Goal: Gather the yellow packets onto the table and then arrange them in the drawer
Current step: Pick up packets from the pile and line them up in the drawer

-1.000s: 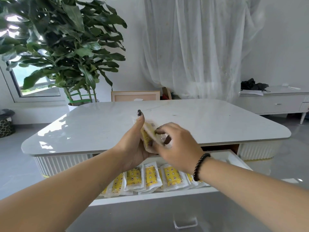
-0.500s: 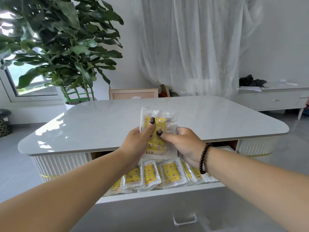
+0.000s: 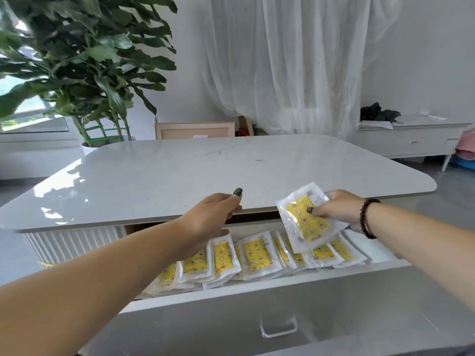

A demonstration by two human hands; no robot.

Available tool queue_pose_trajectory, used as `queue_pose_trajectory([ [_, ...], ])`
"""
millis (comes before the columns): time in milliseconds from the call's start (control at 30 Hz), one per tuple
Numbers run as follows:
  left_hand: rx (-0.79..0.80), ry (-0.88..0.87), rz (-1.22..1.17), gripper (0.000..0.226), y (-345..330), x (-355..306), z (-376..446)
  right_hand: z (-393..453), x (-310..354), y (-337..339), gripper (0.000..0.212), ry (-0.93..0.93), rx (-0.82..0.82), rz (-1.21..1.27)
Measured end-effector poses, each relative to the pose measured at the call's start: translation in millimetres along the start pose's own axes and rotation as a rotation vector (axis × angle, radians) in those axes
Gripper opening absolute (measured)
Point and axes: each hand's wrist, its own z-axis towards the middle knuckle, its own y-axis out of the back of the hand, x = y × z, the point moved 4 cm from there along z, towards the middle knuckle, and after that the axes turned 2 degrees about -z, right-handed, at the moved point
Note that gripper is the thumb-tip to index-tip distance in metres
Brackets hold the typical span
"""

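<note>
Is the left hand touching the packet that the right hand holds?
Apart. The head view shows the left hand well to the left of the packet, with bare tabletop between them. Only the right hand pinches it.

The open drawer (image 3: 231,291) is projecting from under the table's (image 3: 180,170) near edge, with packets (image 3: 257,255) lying overlapped in a row inside it. One packet (image 3: 305,222) is hanging above the row's right end. A potted plant (image 3: 84,60) is standing behind the table, at left.

potted plant (image 3: 84,60), sheer curtain (image 3: 282,60), white sideboard (image 3: 408,140)
</note>
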Motion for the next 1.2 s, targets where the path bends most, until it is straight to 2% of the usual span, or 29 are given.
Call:
queue_pose_trajectory([
  [67, 0.015, 0.015, 0.021, 0.032, 5.5, 4.3, 3.8, 11.1, -29.4, -7.1, 0.036, -0.127, 0.042, -0.271],
  [133, 0.019, 0.036, 0.035, 0.031, 11.0, 9.7, 8.0, 15.5, -44.3, -12.7, 0.043, -0.208, 0.03, -0.423],
  [200, 0.021, 0.06, 0.048, 0.03, 14.6, 14.5, 11.9, 24.1, -52.7, -15.3, 0.051, -0.263, -0.01, -0.396],
  [333, 0.043, 0.08, 0.09, 0.03, 13.8, 20.1, 18.8, 41.5, -52.6, -21.4, 0.06, -0.254, -0.039, -0.267],
  [433, 0.088, 0.083, 0.116, 0.032, 7.0, 21.8, 22.5, 50.5, -52.1, -32.5, 0.057, -0.25, 0.011, -0.287],
  [633, 0.137, 0.114, 0.19, 0.026, 0.3, 34.8, 28.8, 70.0, -58.8, -64.3, 0.065, -0.237, 0.117, -0.313],
  [733, 0.146, 0.14, 0.222, 0.026, 1.5, 41.0, 30.5, 74.7, -60.5, -74.1, 0.055, -0.215, 0.11, -0.352],
  [833, 0.145, 0.152, 0.233, 0.026, 1.4, 41.5, 30.4, 75.7, -60.7, -78.0, 0.02, -0.165, 0.069, -0.435],
  [933, 0.156, 0.151, 0.244, 0.025, -1.1, 39.4, 28.1, 71.6, -56.9, -78.8, 0.023, -0.134, 0.009, -0.506],
  [1000, 0.166, 0.141, 0.256, 0.026, -2.6, 37.2, 26.2, 66.8, -52.4, -77.3, 0.015, -0.111, -0.015, -0.565],
  [1033, 0.169, 0.134, 0.259, 0.026, -3.0, 35.7, 24.8, 64.2, -50.2, -75.7, 0.018, -0.102, -0.02, -0.585],
  [1100, 0.168, 0.118, 0.265, 0.026, -3.0, 31.6, 21.1, 55.3, -45.4, -71.2, 0.044, -0.094, -0.026, -0.62],
  [1133, 0.164, 0.108, 0.272, 0.026, -2.0, 29.5, 19.0, 50.7, -42.3, -68.4, 0.049, -0.083, -0.036, -0.63],
  [1200, 0.144, 0.091, 0.288, 0.023, 2.5, 25.4, 15.1, 37.6, -30.0, -61.9, 0.049, -0.05, -0.04, -0.62],
])
